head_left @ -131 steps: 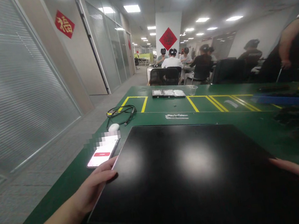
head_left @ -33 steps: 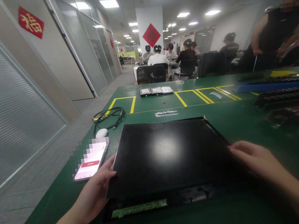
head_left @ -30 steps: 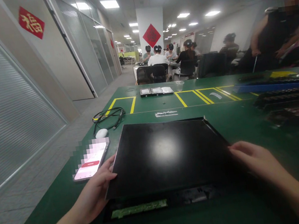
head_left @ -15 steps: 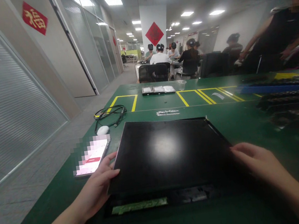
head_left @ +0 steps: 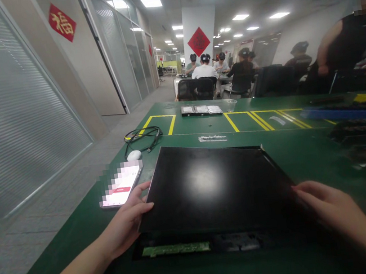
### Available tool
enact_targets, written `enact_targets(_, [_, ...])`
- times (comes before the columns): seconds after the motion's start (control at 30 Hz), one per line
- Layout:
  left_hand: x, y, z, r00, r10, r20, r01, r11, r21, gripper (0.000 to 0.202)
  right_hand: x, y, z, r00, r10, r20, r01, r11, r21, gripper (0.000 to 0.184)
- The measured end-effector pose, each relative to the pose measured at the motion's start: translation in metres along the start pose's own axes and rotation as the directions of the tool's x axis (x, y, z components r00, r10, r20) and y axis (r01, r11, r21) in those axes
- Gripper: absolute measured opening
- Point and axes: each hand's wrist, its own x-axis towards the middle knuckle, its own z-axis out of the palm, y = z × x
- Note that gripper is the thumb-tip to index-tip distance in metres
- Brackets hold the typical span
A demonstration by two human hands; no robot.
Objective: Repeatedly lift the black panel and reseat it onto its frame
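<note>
Two-sided hold: black screen panel (head_left: 199, 207) over a black frame (head_left: 215, 242)

From my remote station I had the panel in the middle of the surface (head_left: 312, 159), covering most of the frame but leaving its near strip bare, where a green circuit board (head_left: 175, 249) showed. The left hand (head_left: 130, 221) pinched the left edge, thumb on top and fingers below, which I judged gave both lift and steadiness. The right hand (head_left: 328, 198) pinched the opposite edge by its fingertips; with the underside hidden, I couldn't tell whether that grip caught the frame too. Holding opposite sides seemed a way to keep a broad, thin sheet level and spare its glossy face. A lit phone (head_left: 120, 190) lay just beside the left hand, a white rounded object (head_left: 134, 155) and a coiled black cable (head_left: 142, 136) beyond, apparently set aside for room.
</note>
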Motion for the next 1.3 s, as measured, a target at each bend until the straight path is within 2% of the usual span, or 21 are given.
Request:
enact_targets(0.1, [-0.0002,-0.0001,-0.0003,1.000,0.002,0.003,-0.002,1.000,-0.004,0.088,-0.0001,0.0001,0.0000,1.000,0.017,0.006,-0.017,1.000,-0.006,0.046])
enact_targets(0.3, [-0.0013,-0.0002,0.0012,1.000,0.014,-0.009,-0.014,1.000,0.003,0.089,0.0029,0.0044,-0.0004,0.998,-0.046,-0.035,0.045,0.998,-0.037,0.039])
enact_targets(0.6, [-0.0058,-0.0008,0.0068,0.999,0.036,-0.027,-0.035,0.999,0.023,0.083,-0.0011,-0.0043,-0.0022,0.999,0.044,0.020,-0.044,0.999,-0.015,0.048])
enact_targets(0.83, [-0.0050,-0.0006,0.0046,1.000,0.023,-0.003,-0.023,0.999,0.026,0.080,0.0005,-0.0013,-0.0012,0.998,-0.051,-0.043,0.049,0.998,-0.034,0.041])
enact_targets(1.07, [-0.0060,-0.0007,0.0060,0.999,0.034,-0.028,-0.032,0.998,0.049,0.079,0.0000,-0.0018,-0.0011,0.998,-0.054,-0.031,0.053,0.998,-0.045,0.041])
enact_targets(1.3, [-0.0057,-0.0008,0.0064,0.999,0.028,-0.039,-0.026,0.999,0.044,0.084,0.0003,-0.0009,-0.0032,1.000,0.010,0.017,-0.009,0.998,-0.055,0.047])
